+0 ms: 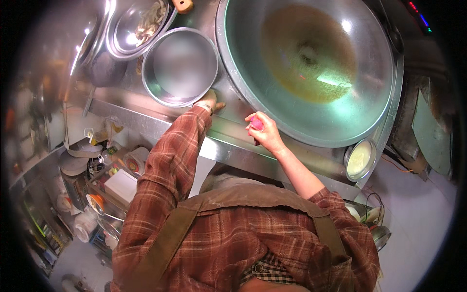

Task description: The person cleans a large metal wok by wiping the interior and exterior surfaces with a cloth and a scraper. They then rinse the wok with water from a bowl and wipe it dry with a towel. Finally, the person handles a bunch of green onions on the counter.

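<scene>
My left hand is at the near right side of a round metal pot. It touches or nearly touches the pot's outer wall; most of its fingers are hidden, so its grip is unclear. The inside of the pot looks blurred. Closed around a small bright pink object, my right hand hovers near the counter's front, beside a very large wok. A dark end shows below the pink part, and I cannot tell what the object is. Brownish liquid lies in the bottom of the wok.
At the upper left, a metal bowl holds pale pieces of food. A wooden handle is beyond the pot. A small metal bowl of pale yellowish contents sits at the counter's right corner. Cluttered shelving with a white box is at left.
</scene>
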Demonstrator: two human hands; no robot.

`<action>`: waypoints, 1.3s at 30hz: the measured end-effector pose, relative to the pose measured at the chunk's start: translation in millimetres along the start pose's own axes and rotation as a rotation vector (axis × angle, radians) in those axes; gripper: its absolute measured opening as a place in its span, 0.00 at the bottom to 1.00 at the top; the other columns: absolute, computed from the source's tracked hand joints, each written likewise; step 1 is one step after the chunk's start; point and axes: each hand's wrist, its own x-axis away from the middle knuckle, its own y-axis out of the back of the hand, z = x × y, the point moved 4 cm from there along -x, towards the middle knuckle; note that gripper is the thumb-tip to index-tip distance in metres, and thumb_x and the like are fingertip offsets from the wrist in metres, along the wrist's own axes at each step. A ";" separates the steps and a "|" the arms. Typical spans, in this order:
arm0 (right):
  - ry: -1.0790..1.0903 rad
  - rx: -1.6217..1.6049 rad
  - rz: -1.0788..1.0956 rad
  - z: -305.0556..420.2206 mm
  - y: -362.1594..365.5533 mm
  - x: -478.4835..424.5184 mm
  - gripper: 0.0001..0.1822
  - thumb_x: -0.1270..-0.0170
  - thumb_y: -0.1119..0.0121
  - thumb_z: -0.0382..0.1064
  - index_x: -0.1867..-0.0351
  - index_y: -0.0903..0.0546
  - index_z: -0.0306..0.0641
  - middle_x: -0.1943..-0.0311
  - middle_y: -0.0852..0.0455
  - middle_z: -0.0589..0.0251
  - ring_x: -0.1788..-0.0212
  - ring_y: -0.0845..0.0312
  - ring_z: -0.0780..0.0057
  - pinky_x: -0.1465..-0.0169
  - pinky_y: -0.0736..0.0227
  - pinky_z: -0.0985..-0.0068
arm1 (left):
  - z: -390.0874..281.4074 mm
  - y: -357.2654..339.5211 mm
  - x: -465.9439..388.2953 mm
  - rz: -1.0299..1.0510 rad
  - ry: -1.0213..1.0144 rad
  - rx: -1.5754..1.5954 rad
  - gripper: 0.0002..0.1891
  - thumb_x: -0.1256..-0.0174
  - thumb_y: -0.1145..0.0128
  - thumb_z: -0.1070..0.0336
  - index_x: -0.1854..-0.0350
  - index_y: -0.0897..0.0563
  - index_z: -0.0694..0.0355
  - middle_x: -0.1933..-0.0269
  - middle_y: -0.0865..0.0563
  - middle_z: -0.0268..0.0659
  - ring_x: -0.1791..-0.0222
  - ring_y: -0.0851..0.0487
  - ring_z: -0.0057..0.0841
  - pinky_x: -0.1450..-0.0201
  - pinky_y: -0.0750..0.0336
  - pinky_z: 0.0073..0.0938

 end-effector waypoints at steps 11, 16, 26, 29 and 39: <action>-0.087 0.153 0.027 8.2 -29.1 3.2 0.04 0.45 0.45 0.31 0.68 0.23 0.37 0.80 0.22 0.66 0.79 0.29 0.86 0.74 0.34 0.84 | 7.1 -8.2 -4.6 -0.112 -0.059 0.066 0.32 0.55 0.37 0.42 0.60 0.22 0.71 0.59 0.19 0.52 0.58 0.20 0.42 0.51 0.29 0.35; 0.198 0.237 -0.091 -2.4 -36.3 4.0 0.06 0.42 0.44 0.37 0.70 0.21 0.37 0.81 0.24 0.68 0.84 0.32 0.85 0.78 0.37 0.84 | 4.7 -6.9 -4.1 -0.081 -0.089 0.076 0.32 0.54 0.38 0.42 0.60 0.22 0.72 0.60 0.19 0.52 0.58 0.20 0.43 0.52 0.29 0.34; -0.182 0.144 0.036 -6.2 -34.0 8.2 0.17 0.39 0.49 0.46 0.80 0.26 0.36 0.91 0.28 0.64 0.88 0.30 0.76 0.79 0.37 0.75 | 3.4 -7.8 -6.4 -0.047 -0.084 0.048 0.32 0.53 0.39 0.41 0.61 0.21 0.71 0.60 0.19 0.51 0.59 0.20 0.42 0.52 0.29 0.35; -0.227 0.114 0.049 -6.3 -31.1 9.7 0.19 0.39 0.50 0.49 0.81 0.27 0.36 0.90 0.27 0.64 0.87 0.30 0.75 0.78 0.37 0.75 | 2.2 -5.4 -4.4 -0.030 -0.065 0.033 0.32 0.53 0.39 0.41 0.60 0.21 0.71 0.60 0.19 0.52 0.58 0.20 0.42 0.52 0.29 0.35; -0.371 0.104 0.342 -8.8 -19.7 21.3 0.23 0.47 0.42 0.55 0.59 0.29 0.38 0.63 0.20 0.60 0.66 0.25 0.80 0.66 0.30 0.79 | 1.3 -0.7 0.6 -0.085 -0.070 0.052 0.34 0.55 0.37 0.41 0.61 0.22 0.73 0.57 0.20 0.54 0.56 0.21 0.43 0.49 0.32 0.36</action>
